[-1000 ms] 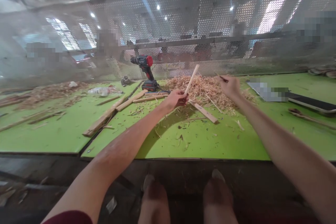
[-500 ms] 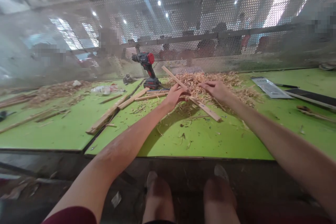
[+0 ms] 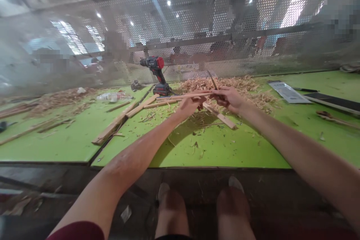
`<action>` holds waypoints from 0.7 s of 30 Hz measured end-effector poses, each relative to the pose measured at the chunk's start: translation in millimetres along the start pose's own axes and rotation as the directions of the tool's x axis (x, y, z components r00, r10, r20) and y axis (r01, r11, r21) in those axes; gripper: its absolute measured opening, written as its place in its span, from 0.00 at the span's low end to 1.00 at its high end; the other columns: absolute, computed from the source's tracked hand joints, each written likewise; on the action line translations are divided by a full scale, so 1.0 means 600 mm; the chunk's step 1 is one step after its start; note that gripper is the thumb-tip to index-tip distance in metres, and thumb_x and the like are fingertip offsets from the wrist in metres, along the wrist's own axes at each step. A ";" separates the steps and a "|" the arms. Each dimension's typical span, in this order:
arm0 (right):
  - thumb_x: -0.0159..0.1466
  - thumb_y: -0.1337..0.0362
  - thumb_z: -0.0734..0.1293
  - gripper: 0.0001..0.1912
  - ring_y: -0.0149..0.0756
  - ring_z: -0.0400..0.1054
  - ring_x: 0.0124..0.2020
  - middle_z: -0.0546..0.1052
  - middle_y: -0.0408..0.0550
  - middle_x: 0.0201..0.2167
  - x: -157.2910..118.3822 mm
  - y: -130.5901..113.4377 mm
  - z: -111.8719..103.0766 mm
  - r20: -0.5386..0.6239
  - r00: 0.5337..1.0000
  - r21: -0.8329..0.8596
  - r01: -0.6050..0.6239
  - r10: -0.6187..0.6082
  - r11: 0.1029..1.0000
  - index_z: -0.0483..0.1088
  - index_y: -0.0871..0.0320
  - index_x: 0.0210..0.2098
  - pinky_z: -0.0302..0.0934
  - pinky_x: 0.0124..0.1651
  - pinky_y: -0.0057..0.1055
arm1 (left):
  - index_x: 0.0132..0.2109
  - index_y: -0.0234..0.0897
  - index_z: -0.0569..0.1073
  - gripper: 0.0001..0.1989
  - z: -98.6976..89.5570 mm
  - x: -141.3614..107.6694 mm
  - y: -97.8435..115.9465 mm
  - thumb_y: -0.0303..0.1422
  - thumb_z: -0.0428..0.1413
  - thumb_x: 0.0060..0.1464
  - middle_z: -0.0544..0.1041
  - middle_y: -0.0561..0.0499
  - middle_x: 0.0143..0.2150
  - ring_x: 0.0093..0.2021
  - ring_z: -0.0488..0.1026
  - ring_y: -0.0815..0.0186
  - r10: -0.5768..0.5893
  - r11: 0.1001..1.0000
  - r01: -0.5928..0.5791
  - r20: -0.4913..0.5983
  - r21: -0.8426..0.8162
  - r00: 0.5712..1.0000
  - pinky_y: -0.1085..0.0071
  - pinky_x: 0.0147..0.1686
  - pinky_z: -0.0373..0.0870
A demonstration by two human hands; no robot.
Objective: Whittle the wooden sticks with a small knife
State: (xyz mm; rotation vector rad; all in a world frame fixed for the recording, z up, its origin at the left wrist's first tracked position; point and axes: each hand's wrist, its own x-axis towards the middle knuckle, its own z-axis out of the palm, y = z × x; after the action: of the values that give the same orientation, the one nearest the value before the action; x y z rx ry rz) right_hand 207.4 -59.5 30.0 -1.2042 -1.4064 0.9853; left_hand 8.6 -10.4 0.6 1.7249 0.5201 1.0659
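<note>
My left hand (image 3: 191, 106) is closed around a thin wooden strip (image 3: 198, 94), which lies nearly level and points toward my right hand. My right hand (image 3: 229, 99) grips a slim knife (image 3: 212, 79); its narrow dark blade points up and away, and its handle is hidden in the fingers. The fingertips of both hands almost meet at the strip's right end. Below them, a flat wooden piece (image 3: 223, 119) lies on the green table (image 3: 168, 153). A heap of curly wood shavings (image 3: 247, 84) sits just behind my hands.
A cordless drill (image 3: 159, 75) stands upright at the back. Wooden sticks (image 3: 115, 123) lie along the table joint, beside a clear plastic bottle (image 3: 112, 96). On the right are a flat clear package (image 3: 288, 92) and a dark flat board (image 3: 334, 102). A perforated screen (image 3: 197, 45) rises behind.
The strip in my left hand has swung from slanting up and left to nearly level. My right hand has moved in beside the left, and the knife blade now shows above it.
</note>
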 end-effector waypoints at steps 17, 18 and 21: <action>0.69 0.47 0.67 0.24 0.27 0.55 0.18 0.80 0.51 0.30 0.004 0.011 -0.005 0.005 0.983 -0.451 0.164 -0.181 0.877 0.78 0.57 0.55 0.49 0.20 0.29 | 0.38 0.34 0.71 0.11 0.005 0.001 0.019 0.26 0.47 0.68 0.65 0.57 0.22 0.15 0.55 0.77 -0.358 0.864 0.368 0.095 -0.345 0.929 0.78 0.16 0.48; 0.69 0.48 0.67 0.23 0.27 0.55 0.18 0.81 0.53 0.33 0.004 0.011 -0.004 0.035 0.980 -0.486 0.187 -0.194 0.854 0.79 0.57 0.54 0.49 0.20 0.30 | 0.37 0.34 0.70 0.12 0.004 0.003 0.020 0.25 0.46 0.68 0.65 0.57 0.22 0.15 0.54 0.77 -0.356 0.864 0.352 0.057 -0.359 0.933 0.78 0.16 0.47; 0.70 0.52 0.67 0.19 0.29 0.59 0.20 0.84 0.55 0.40 0.008 0.014 0.001 0.104 0.962 -0.574 0.265 -0.252 0.775 0.80 0.56 0.53 0.53 0.23 0.31 | 0.34 0.34 0.68 0.12 0.003 0.004 0.024 0.24 0.46 0.67 0.64 0.58 0.21 0.15 0.52 0.79 -0.350 0.868 0.330 0.013 -0.372 0.937 0.78 0.16 0.44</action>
State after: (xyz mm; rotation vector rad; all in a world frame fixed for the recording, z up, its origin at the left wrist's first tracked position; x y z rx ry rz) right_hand 208.1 -53.0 22.4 -1.3805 -1.9160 0.3660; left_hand 9.4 -15.6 14.4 1.2198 0.5913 0.8894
